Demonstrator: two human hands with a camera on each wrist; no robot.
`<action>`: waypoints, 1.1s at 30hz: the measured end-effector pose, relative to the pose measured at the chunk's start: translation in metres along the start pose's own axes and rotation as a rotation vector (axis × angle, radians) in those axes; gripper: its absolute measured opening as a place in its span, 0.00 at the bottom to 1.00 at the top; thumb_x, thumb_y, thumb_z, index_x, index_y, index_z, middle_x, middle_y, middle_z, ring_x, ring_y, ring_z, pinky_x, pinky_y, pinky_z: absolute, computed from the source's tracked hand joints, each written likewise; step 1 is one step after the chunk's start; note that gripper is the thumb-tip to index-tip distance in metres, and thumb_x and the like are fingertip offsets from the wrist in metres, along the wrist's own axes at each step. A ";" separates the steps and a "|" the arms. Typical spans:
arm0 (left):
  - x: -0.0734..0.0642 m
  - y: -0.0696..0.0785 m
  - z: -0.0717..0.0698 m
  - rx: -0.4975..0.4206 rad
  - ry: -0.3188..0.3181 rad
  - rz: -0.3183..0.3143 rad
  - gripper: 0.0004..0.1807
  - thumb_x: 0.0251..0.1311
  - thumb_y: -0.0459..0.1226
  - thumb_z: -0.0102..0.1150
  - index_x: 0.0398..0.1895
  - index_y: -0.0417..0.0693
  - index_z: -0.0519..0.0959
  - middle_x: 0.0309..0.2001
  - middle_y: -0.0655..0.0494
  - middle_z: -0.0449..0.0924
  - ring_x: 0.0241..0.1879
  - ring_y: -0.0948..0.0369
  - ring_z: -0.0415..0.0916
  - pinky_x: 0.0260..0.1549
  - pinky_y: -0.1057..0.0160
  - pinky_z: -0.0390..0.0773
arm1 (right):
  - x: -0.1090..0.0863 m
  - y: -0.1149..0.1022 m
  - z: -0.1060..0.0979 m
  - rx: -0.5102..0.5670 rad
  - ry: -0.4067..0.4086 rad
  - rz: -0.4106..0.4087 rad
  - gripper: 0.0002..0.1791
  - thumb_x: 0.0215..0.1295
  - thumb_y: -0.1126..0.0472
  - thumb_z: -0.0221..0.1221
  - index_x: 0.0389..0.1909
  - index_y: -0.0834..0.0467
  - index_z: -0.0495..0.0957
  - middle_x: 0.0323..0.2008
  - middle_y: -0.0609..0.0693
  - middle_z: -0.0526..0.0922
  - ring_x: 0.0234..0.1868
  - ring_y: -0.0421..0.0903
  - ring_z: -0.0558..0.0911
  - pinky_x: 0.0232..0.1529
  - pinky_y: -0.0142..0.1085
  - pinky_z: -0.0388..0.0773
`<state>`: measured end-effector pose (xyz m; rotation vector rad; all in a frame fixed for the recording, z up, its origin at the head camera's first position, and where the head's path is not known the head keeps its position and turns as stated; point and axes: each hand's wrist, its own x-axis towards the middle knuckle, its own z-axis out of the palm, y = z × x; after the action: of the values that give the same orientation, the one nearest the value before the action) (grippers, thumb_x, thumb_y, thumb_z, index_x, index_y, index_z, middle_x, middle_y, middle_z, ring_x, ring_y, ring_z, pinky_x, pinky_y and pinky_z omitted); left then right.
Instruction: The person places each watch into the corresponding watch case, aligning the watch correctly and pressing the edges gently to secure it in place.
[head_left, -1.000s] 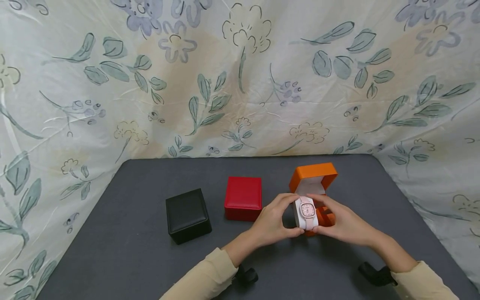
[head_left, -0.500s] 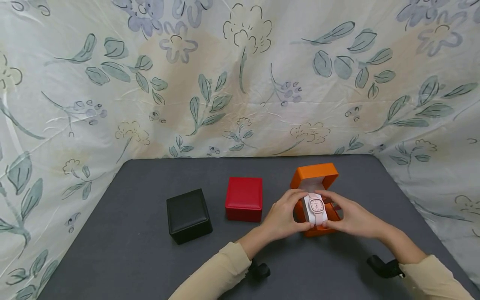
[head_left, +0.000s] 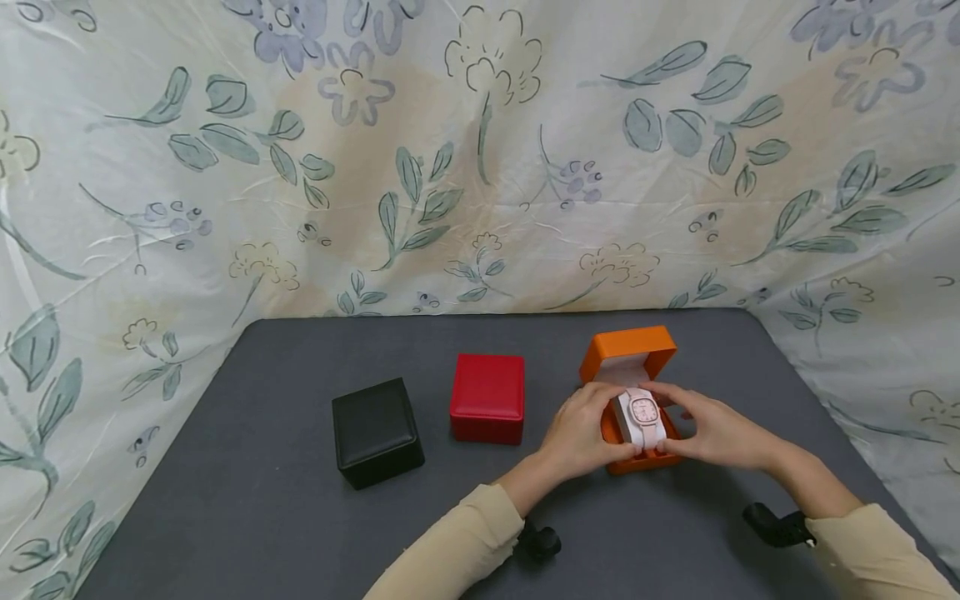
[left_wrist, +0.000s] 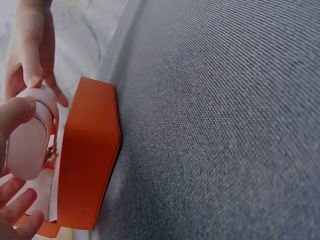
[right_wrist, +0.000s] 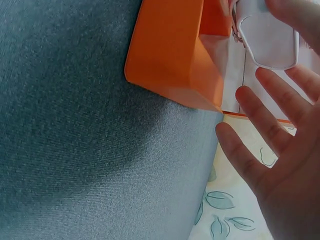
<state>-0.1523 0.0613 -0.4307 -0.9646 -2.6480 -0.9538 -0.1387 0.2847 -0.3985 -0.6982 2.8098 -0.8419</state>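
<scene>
A pale pink watch (head_left: 643,411) is wrapped round a white cushion (left_wrist: 27,147). From the left, my left hand (head_left: 581,432) holds the cushion between thumb and fingers. My right hand (head_left: 723,433) pinches its other end, thumb at the near side and fingers at the far side. Beneath and behind them stands an orange watch box (head_left: 636,342), its lid raised and its lining white. The cushion overlaps the box's lower half in the head view, tilted a little with the dial facing up. In the right wrist view, several fingers (right_wrist: 270,120) are spread beside the cushion's end.
A closed red box (head_left: 487,387) stands left of the orange one, and a closed black box (head_left: 377,429) sits farther left, slightly turned. All rest on a dark grey table (head_left: 225,500). Behind hangs a flowered cloth (head_left: 375,167). Dark wrist-worn devices (head_left: 776,527) show below the sleeves.
Both hands have carried the watch on its cushion to the right, over the lower half of the orange box. The red and black boxes have stayed in place.
</scene>
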 end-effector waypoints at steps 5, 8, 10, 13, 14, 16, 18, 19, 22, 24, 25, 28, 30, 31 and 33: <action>0.002 0.002 0.004 0.089 -0.003 -0.018 0.37 0.44 0.55 0.67 0.59 0.56 0.69 0.54 0.63 0.71 0.50 0.65 0.67 0.51 0.66 0.69 | 0.000 0.002 0.000 -0.031 0.005 -0.015 0.44 0.50 0.42 0.64 0.66 0.52 0.60 0.50 0.50 0.75 0.50 0.53 0.74 0.39 0.47 0.75; 0.004 0.003 0.007 0.123 -0.009 -0.028 0.36 0.44 0.56 0.67 0.58 0.56 0.69 0.54 0.63 0.71 0.51 0.65 0.67 0.51 0.66 0.68 | 0.000 0.003 -0.001 -0.051 0.011 -0.026 0.43 0.50 0.43 0.64 0.66 0.53 0.60 0.51 0.49 0.75 0.50 0.54 0.74 0.40 0.49 0.73; 0.005 0.004 0.009 0.151 -0.014 -0.033 0.36 0.44 0.56 0.66 0.58 0.56 0.70 0.53 0.63 0.72 0.51 0.64 0.66 0.52 0.66 0.68 | 0.000 0.004 0.000 -0.067 0.012 -0.031 0.43 0.50 0.42 0.64 0.65 0.53 0.61 0.51 0.49 0.76 0.51 0.54 0.73 0.42 0.51 0.73; 0.005 0.006 0.011 0.191 -0.012 -0.037 0.36 0.43 0.57 0.66 0.57 0.56 0.70 0.52 0.63 0.72 0.52 0.63 0.66 0.53 0.64 0.67 | 0.000 0.005 0.001 -0.085 0.011 -0.041 0.42 0.50 0.43 0.65 0.65 0.54 0.62 0.52 0.50 0.76 0.51 0.54 0.73 0.44 0.53 0.71; 0.005 0.006 0.012 0.203 -0.010 -0.038 0.36 0.42 0.57 0.66 0.56 0.56 0.70 0.51 0.63 0.72 0.52 0.63 0.66 0.53 0.64 0.67 | 0.000 0.006 0.001 -0.092 0.012 -0.047 0.42 0.50 0.43 0.65 0.64 0.55 0.62 0.52 0.50 0.76 0.51 0.54 0.73 0.45 0.54 0.71; 0.005 0.007 0.013 0.218 -0.005 -0.042 0.36 0.42 0.57 0.67 0.56 0.57 0.70 0.51 0.64 0.72 0.51 0.63 0.66 0.52 0.64 0.67 | 0.000 0.007 0.002 -0.104 0.016 -0.062 0.42 0.50 0.44 0.65 0.64 0.56 0.63 0.53 0.51 0.76 0.51 0.54 0.73 0.46 0.54 0.71; 0.005 0.008 0.014 0.225 -0.008 -0.046 0.36 0.41 0.58 0.66 0.56 0.57 0.70 0.51 0.64 0.72 0.51 0.64 0.66 0.52 0.64 0.67 | 0.000 0.008 0.002 -0.118 0.021 -0.078 0.42 0.51 0.44 0.65 0.64 0.57 0.63 0.54 0.52 0.75 0.51 0.54 0.73 0.46 0.54 0.71; 0.005 0.008 0.014 0.229 -0.012 -0.050 0.36 0.42 0.58 0.66 0.56 0.58 0.70 0.51 0.64 0.72 0.50 0.64 0.66 0.52 0.64 0.67 | 0.000 0.009 0.002 -0.125 0.023 -0.088 0.42 0.51 0.44 0.65 0.64 0.58 0.63 0.54 0.52 0.75 0.52 0.54 0.73 0.46 0.54 0.71; 0.005 0.010 0.014 0.229 -0.027 -0.066 0.36 0.42 0.59 0.66 0.56 0.58 0.70 0.51 0.64 0.72 0.51 0.64 0.65 0.53 0.65 0.66 | 0.000 0.010 0.002 -0.149 0.024 -0.111 0.41 0.51 0.44 0.65 0.64 0.59 0.64 0.55 0.53 0.74 0.52 0.54 0.73 0.47 0.54 0.71; 0.005 0.010 0.014 0.230 -0.036 -0.077 0.36 0.42 0.59 0.65 0.56 0.58 0.70 0.51 0.65 0.72 0.51 0.64 0.65 0.53 0.65 0.66 | 0.000 0.009 0.001 -0.158 0.021 -0.119 0.41 0.51 0.45 0.65 0.63 0.59 0.64 0.55 0.53 0.74 0.52 0.54 0.73 0.47 0.54 0.71; 0.005 0.010 0.014 0.232 -0.039 -0.082 0.36 0.42 0.59 0.65 0.56 0.58 0.70 0.51 0.65 0.72 0.51 0.64 0.65 0.53 0.65 0.66 | 0.001 0.009 0.001 -0.161 0.020 -0.122 0.41 0.51 0.46 0.66 0.63 0.59 0.65 0.55 0.53 0.74 0.53 0.55 0.73 0.47 0.54 0.71; 0.004 0.011 0.014 0.234 -0.046 -0.092 0.36 0.42 0.59 0.65 0.56 0.58 0.70 0.51 0.65 0.73 0.51 0.64 0.65 0.52 0.65 0.66 | 0.002 0.008 0.000 -0.179 0.013 -0.127 0.40 0.50 0.47 0.66 0.63 0.59 0.65 0.55 0.54 0.74 0.52 0.55 0.73 0.46 0.54 0.72; 0.004 0.011 0.013 0.239 -0.046 -0.096 0.36 0.42 0.60 0.65 0.56 0.58 0.70 0.51 0.64 0.73 0.51 0.64 0.65 0.52 0.65 0.66 | 0.003 0.007 -0.001 -0.186 0.006 -0.129 0.40 0.50 0.48 0.67 0.62 0.59 0.65 0.54 0.54 0.74 0.52 0.56 0.73 0.46 0.54 0.72; 0.003 0.011 0.013 0.241 -0.045 -0.098 0.36 0.42 0.60 0.65 0.56 0.58 0.70 0.51 0.64 0.72 0.51 0.64 0.65 0.52 0.65 0.66 | 0.003 0.006 -0.001 -0.191 0.003 -0.127 0.40 0.50 0.48 0.67 0.62 0.59 0.66 0.53 0.55 0.74 0.52 0.56 0.73 0.46 0.55 0.72; 0.003 0.011 0.013 0.244 -0.044 -0.103 0.36 0.42 0.60 0.65 0.56 0.57 0.70 0.51 0.64 0.72 0.51 0.64 0.65 0.52 0.65 0.66 | 0.004 0.005 -0.001 -0.196 -0.003 -0.124 0.39 0.50 0.48 0.67 0.62 0.58 0.66 0.53 0.55 0.74 0.52 0.56 0.73 0.47 0.55 0.72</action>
<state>-0.1467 0.0776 -0.4340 -0.8100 -2.7907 -0.6130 -0.1443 0.2874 -0.4008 -0.9083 2.8976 -0.5863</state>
